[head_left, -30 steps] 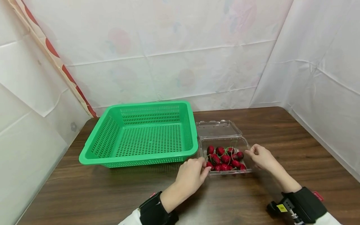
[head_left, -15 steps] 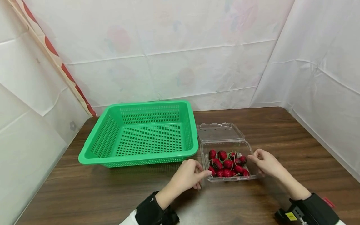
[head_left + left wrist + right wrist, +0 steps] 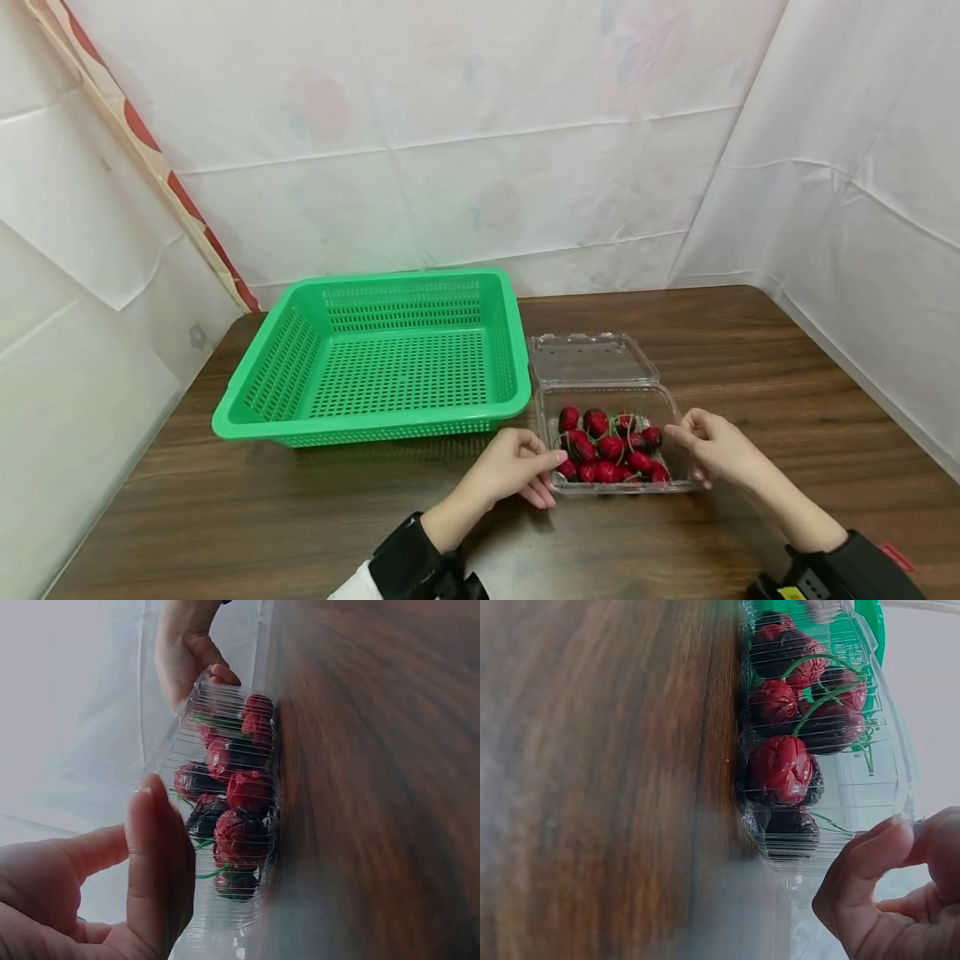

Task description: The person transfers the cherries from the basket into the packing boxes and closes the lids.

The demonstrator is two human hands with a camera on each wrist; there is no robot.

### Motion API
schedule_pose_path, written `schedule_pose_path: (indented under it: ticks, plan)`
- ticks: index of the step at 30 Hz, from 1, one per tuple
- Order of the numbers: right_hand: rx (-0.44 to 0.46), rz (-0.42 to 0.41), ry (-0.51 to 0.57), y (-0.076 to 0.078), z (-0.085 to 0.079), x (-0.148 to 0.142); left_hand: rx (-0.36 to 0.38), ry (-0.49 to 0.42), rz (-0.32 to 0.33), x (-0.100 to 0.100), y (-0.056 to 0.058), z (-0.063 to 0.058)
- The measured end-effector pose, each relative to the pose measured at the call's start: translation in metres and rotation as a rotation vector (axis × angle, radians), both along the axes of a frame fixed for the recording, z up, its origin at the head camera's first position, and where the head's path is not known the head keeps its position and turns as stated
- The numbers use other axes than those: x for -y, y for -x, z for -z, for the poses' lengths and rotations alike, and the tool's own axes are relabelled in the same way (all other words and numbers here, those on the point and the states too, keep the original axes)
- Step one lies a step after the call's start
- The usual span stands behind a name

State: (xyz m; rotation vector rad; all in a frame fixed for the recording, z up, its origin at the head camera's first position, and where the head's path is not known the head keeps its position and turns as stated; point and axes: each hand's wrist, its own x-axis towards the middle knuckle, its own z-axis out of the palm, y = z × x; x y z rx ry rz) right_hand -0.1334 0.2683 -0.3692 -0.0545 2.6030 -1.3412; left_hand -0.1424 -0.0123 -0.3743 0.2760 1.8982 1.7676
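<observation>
A clear plastic clamshell box [image 3: 600, 397], its lid folded back, holds a heap of dark red cherries [image 3: 610, 447] with green stems. My right hand [image 3: 712, 446] pinches the rim on the box's right side between thumb and fingers; the right wrist view shows the thumb tip at that edge. On the opposite side, my left hand [image 3: 510, 471] has its thumb over the left rim near the front corner, with other fingers outside the wall. In the left wrist view that thumb overlaps the box wall; I cannot tell whether the left hand grips it.
A green plastic basket [image 3: 371, 421] with slotted walls stands directly left of the box. Both sit on a dark wood table [image 3: 300, 508]. White sheets [image 3: 450, 125] hang along the back and sides. Black straps [image 3: 412, 554] are around both wrists.
The box with the cherries has slid toward me and slightly right, the right hand moving along with it. My left hand's fingers have spread, and its thumb lies farther back along the rim.
</observation>
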Motion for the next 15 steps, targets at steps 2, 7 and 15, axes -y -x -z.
schedule_pose_path:
  ticks: [2, 7, 15]
  plan:
    - [0.0, -0.013, 0.004, -0.001, 0.0, -0.001, 0.025, -0.028, -0.005, 0.0, 0.001, 0.001]
    - [0.033, -0.037, 0.034, -0.005, 0.0, -0.002, 0.063, -0.069, 0.004, 0.001, 0.001, 0.001]
    - [0.141, -0.141, 0.119, -0.001, -0.006, -0.013, 0.071, -0.095, 0.014, 0.0, 0.001, 0.003]
